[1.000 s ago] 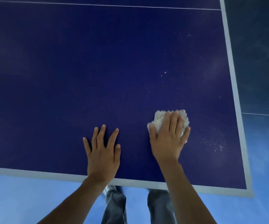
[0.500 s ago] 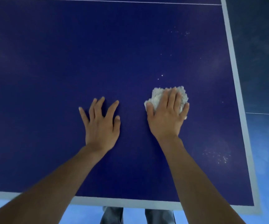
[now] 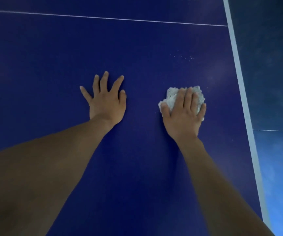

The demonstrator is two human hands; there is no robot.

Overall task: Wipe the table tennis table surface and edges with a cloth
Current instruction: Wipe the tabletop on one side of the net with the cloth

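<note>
The dark blue table tennis table [image 3: 52,65] fills the view. My right hand [image 3: 183,114] lies flat on a crumpled white cloth [image 3: 172,96], its straight fingers pressing the cloth onto the surface near the right side. My left hand [image 3: 106,101] rests palm down on the bare surface to the left of it, fingers spread. A scatter of white dust specks [image 3: 185,57] lies just beyond the cloth. Most of the cloth is hidden under my right hand.
The white edge stripe [image 3: 239,74] runs down the table's right side, a short way right of the cloth. A thin white line [image 3: 103,18] crosses the table farther away. Blue floor [image 3: 276,82] lies beyond the right edge.
Both hands have slid farther onto the table, away from the near edge. The cloth has moved forward under my right hand towards the dust specks. The near edge has dropped out of view.
</note>
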